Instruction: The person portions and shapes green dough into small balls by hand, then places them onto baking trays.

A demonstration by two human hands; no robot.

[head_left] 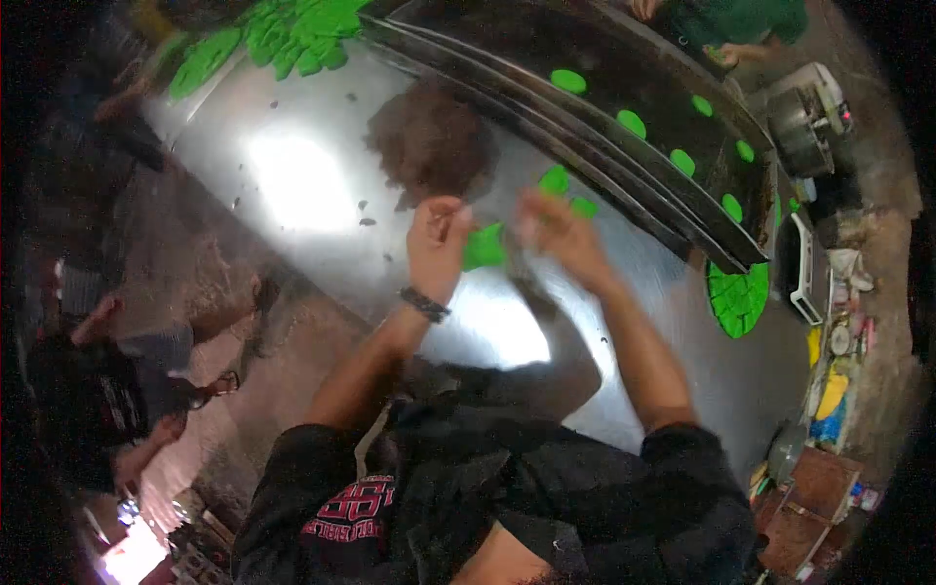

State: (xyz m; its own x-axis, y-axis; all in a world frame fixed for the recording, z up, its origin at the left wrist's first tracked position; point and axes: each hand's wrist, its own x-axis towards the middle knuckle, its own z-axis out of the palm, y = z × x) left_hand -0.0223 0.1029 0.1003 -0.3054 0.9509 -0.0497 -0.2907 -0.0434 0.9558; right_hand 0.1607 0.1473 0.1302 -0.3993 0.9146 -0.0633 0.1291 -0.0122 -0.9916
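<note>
My left hand (439, 239), with a dark band at the wrist, is raised over the shiny metal table (322, 249), its fingers curled and pressed together. Whatever they hold is too small to make out. A flat green piece (485, 247) shows right beside it, between the two hands; whether it is held or lying on the metal is unclear. My right hand (565, 234) is smeared by motion, so its fingers cannot be read. Just beyond it are smaller green pieces (554, 179). A brown patch (429, 141) spreads on the metal past my left hand.
A long dark tray (609, 73) with several green discs crosses the far right. Green pieces are heaped (307, 29) at the far left; a green round stack (738, 300) sits at right. People (107, 390) are at left and top right. A metal pot (801, 127) stands at right.
</note>
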